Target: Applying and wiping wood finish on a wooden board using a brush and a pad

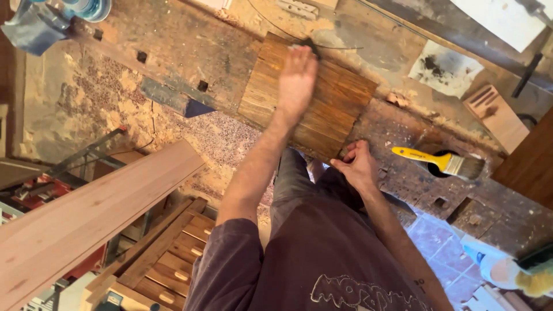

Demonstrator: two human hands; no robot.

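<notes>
Panel: slatted brown wood panel (322, 109) lies flat on the stained, paint-flecked workbench (190, 46), its near edge at the bench's front edge.
Right hand: right hand (358, 167) grips the panel's near edge, fingers curled on it.
Left hand: left hand (296, 78) rests on the panel's far part, fingers together and stretched; it is blurred, and a dark thing at the fingertips cannot be made out.
Room: bare bench lies open left of the panel.
Brush: yellow-handled paintbrush (443, 162) lies right of the panel, well apart.
Plank: pale smooth plank (86, 219) slants left of the panel, nearer.
Block: small grooved wood block (495, 112) sits right of the panel, beyond the brush.
</notes>
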